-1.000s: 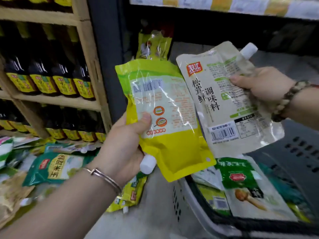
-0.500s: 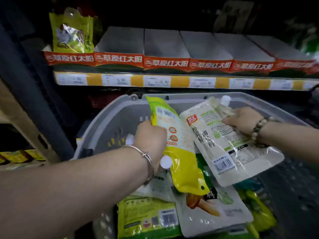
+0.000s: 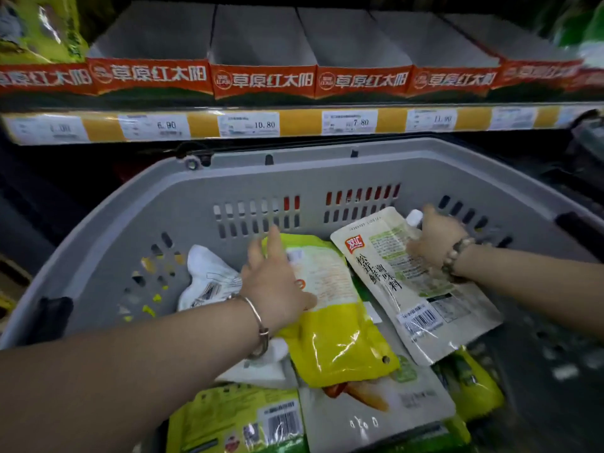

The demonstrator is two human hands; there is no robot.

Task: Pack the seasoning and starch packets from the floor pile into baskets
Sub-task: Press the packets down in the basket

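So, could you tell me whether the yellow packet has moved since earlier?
Yes, downward: the yellow packet stood with its top at the basket rim; now it lies inside, below the far wall's slots.

Glossy plastic film on the yellow pouch (image 3: 340, 341), glare streaking it; beige pouch (image 3: 421, 289) shiny too; matt grey plastic basket (image 3: 157, 207); bracelet (image 3: 258, 325) looks like smooth metal.
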